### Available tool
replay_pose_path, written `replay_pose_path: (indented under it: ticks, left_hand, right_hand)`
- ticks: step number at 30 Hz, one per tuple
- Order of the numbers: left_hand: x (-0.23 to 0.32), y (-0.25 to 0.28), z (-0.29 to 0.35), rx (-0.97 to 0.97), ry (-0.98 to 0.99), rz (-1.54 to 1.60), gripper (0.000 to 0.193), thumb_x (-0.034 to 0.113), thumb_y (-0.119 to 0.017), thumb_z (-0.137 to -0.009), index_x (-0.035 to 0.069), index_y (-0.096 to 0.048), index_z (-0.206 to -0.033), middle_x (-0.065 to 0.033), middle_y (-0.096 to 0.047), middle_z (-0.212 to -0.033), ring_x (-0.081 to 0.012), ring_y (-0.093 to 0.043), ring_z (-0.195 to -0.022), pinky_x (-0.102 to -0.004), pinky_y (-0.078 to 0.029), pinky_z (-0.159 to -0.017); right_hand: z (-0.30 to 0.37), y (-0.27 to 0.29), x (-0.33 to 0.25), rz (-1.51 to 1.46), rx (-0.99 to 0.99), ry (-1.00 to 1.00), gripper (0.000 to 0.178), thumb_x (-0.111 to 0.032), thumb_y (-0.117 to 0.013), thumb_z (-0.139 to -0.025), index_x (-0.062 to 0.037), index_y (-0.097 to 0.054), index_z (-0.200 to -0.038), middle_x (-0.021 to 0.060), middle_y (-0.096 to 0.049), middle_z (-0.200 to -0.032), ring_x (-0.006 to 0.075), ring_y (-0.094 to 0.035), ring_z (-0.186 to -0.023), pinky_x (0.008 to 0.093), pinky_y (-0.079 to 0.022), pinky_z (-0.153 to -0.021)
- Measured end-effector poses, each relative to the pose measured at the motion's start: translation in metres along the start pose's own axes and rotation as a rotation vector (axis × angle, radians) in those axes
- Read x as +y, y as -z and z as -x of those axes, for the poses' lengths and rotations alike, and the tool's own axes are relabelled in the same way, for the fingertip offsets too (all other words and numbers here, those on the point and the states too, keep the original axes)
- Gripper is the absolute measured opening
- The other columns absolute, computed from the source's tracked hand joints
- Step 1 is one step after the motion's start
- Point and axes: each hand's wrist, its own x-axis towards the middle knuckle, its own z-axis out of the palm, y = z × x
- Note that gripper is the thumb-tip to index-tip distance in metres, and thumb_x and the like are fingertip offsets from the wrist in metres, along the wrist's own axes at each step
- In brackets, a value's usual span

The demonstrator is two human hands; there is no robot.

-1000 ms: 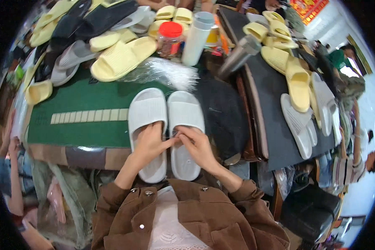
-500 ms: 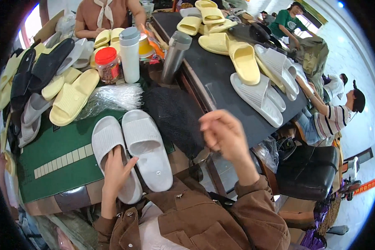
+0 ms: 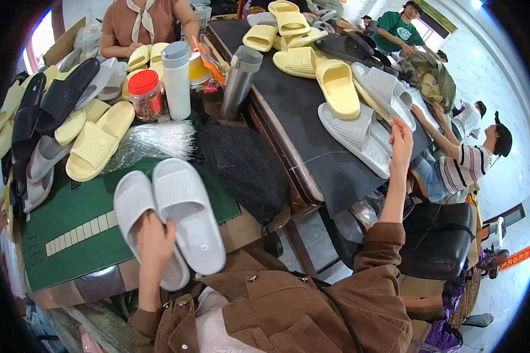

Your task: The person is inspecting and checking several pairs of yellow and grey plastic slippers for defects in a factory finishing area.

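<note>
A pair of light grey slide slippers lies side by side on the green mat (image 3: 70, 215). My left hand (image 3: 154, 241) has its fingers inside the foot opening of the left slipper (image 3: 134, 194), thumb toward the right slipper (image 3: 188, 206); it grips the left one. My right arm reaches out to the black table, where my right hand (image 3: 401, 144) closes its fingertips at the end of a grey slipper (image 3: 383, 88). Another grey slipper (image 3: 347, 129) lies just left of that hand. A thin pale strand (image 3: 318, 157) lies on the black table.
Yellow slippers (image 3: 338, 88) stack at the far table. More yellow, grey and black slippers (image 3: 68, 97) pile at left. A red-lidded jar (image 3: 145, 97), white bottle (image 3: 176, 79), steel flask (image 3: 241, 82), clear plastic strands (image 3: 153, 144) and black mesh bag (image 3: 238, 170) stand between. Co-workers sit around.
My right hand has moved right and outward, from beside the mesh bag to the grey slippers on the black table. My left hand and the grey pair have shifted slightly left in view.
</note>
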Motion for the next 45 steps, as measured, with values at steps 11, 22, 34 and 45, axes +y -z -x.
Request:
replay_pose_path:
  ticks: [11,22,34,45]
  left_hand:
    - [-0.259,0.099,0.033,0.300,0.364,-0.342,0.043,0.021,-0.045,-0.091,-0.012,-0.046,-0.118,-0.0330,-0.049,-0.119,-0.0452,-0.046,-0.114,-0.0450,-0.035,-0.097]
    - [-0.482,0.196,0.052,0.381,0.640,-0.653,0.048,0.027,-0.040,-0.095,-0.009,-0.042,-0.127,-0.0305,-0.051,-0.123,-0.0444,-0.049,-0.112,-0.0474,-0.040,-0.094]
    - [-0.491,0.200,0.075,0.500,0.542,-0.499,0.060,0.030,-0.047,-0.094,-0.010,-0.033,-0.136,-0.0310,-0.040,-0.136,-0.0433,-0.039,-0.127,-0.0421,-0.032,-0.105]
    - [-0.360,0.151,0.072,0.538,0.399,-0.556,0.057,0.024,-0.056,-0.092,0.000,-0.035,-0.139,-0.0305,-0.037,-0.139,-0.0439,-0.033,-0.130,-0.0429,-0.027,-0.108]
  right_hand:
    - [-0.021,-0.007,0.060,0.761,-0.126,0.192,0.040,-0.023,-0.064,-0.081,-0.0053,-0.060,-0.117,0.0145,-0.063,-0.111,0.0294,-0.057,-0.108,0.0387,-0.045,-0.090]
    - [-0.034,-0.028,0.082,0.847,-0.172,0.204,0.027,-0.014,-0.051,-0.077,-0.0036,-0.067,-0.095,0.0240,-0.064,-0.094,0.0413,-0.060,-0.095,0.0457,-0.047,-0.082]
    - [0.017,-0.012,0.005,0.719,-0.437,0.124,0.019,-0.011,-0.056,-0.077,0.0066,-0.056,-0.086,0.0237,-0.056,-0.077,0.0334,-0.057,-0.068,0.0391,-0.043,-0.064]
    - [0.098,-0.006,-0.071,0.489,-0.586,0.119,0.025,0.000,-0.057,-0.078,0.0044,-0.062,-0.102,0.0191,-0.064,-0.097,0.0292,-0.064,-0.086,0.0310,-0.047,-0.074]
